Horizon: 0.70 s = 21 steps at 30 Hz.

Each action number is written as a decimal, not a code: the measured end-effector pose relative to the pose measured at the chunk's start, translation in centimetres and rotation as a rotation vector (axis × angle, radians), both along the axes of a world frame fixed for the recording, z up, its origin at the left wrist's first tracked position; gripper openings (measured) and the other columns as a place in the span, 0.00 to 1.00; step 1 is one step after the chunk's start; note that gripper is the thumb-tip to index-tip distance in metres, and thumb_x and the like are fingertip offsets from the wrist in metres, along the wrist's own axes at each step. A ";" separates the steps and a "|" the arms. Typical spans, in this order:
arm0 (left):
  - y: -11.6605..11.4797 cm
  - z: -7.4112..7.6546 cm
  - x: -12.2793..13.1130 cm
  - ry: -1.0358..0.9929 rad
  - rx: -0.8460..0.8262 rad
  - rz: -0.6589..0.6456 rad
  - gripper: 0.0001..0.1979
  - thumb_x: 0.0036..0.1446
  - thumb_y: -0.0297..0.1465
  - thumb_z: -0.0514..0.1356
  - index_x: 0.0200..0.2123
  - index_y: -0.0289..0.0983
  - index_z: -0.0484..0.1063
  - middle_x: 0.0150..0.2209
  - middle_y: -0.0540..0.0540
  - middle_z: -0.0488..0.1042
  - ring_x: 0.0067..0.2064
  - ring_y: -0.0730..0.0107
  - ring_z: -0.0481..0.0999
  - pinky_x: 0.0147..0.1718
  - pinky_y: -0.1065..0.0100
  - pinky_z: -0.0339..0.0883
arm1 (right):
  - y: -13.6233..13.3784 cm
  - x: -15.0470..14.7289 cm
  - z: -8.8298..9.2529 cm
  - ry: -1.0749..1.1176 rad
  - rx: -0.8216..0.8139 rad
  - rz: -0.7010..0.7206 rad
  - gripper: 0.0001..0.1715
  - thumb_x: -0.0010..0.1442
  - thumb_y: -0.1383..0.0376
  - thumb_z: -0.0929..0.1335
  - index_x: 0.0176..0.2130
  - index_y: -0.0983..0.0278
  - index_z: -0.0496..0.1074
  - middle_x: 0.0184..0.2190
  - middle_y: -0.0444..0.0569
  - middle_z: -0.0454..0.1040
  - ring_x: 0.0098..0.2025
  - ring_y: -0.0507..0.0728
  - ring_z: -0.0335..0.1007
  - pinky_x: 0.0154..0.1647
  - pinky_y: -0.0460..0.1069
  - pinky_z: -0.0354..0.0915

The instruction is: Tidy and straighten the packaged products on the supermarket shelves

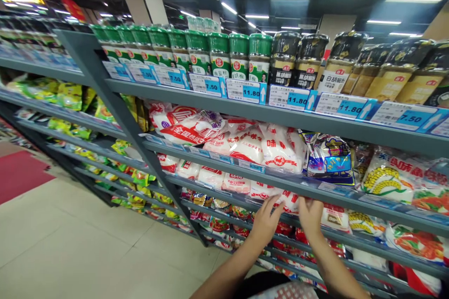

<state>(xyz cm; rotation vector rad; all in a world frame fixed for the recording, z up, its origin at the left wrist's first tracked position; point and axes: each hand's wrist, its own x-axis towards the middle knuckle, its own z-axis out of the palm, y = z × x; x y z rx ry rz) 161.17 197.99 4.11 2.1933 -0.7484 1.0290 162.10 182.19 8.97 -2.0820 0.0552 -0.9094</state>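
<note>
On the shelf row just under the middle one, a white plastic bag with red print (290, 202) lies between my two hands. My left hand (265, 219) is at its left edge, with bent fingers gripping that side. My right hand (311, 215) closes on the right edge, and its fingertips are partly hidden by the bag and the shelf edge above. Similar white bags with red print (238, 183) lie in a row to the left. To the right of my right hand sits another white bag with a brown label (335, 218).
A grey shelf board (245, 168) with price tags runs just above my hands. Green-capped spice jars (239, 55) and black-capped jars (312, 60) line the top shelf. A shiny blue and silver packet (329, 158) stands on the middle shelf. Tiled floor (87, 243) stretches to the left.
</note>
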 end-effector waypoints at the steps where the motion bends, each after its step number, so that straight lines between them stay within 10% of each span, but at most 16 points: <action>1: 0.0 0.1 -0.1 0.024 0.012 -0.015 0.15 0.63 0.24 0.56 0.52 0.37 0.72 0.53 0.37 0.72 0.56 0.56 0.71 0.53 0.56 0.71 | 0.2 -0.8 -0.6 -0.030 -0.069 -0.027 0.32 0.65 0.48 0.64 0.48 0.76 0.68 0.40 0.65 0.70 0.44 0.70 0.67 0.47 0.63 0.66; 7: -0.4 0.7 0.5 0.062 -0.073 -0.014 0.11 0.63 0.22 0.55 0.46 0.35 0.73 0.46 0.41 0.76 0.50 0.61 0.74 0.49 0.59 0.74 | 0.8 -1.6 -2.7 -0.048 -0.768 0.094 0.22 0.72 0.61 0.56 0.55 0.69 0.68 0.48 0.64 0.67 0.47 0.69 0.65 0.47 0.65 0.67; 15: -0.5 2.8 -1.5 0.033 -0.080 0.036 0.11 0.61 0.21 0.57 0.45 0.37 0.72 0.44 0.45 0.77 0.46 0.61 0.76 0.46 0.55 0.73 | -1.8 -4.4 -0.5 0.085 -0.638 0.304 0.33 0.70 0.57 0.62 0.69 0.62 0.53 0.63 0.63 0.58 0.64 0.71 0.56 0.60 0.67 0.62; 21: -2.2 10.4 -4.2 -0.305 -0.182 0.008 0.18 0.56 0.15 0.59 0.49 0.33 0.71 0.48 0.39 0.75 0.51 0.61 0.73 0.50 0.58 0.69 | -5.7 -8.5 -1.7 0.074 -0.495 0.436 0.33 0.71 0.61 0.61 0.70 0.55 0.46 0.69 0.54 0.50 0.70 0.63 0.47 0.65 0.64 0.58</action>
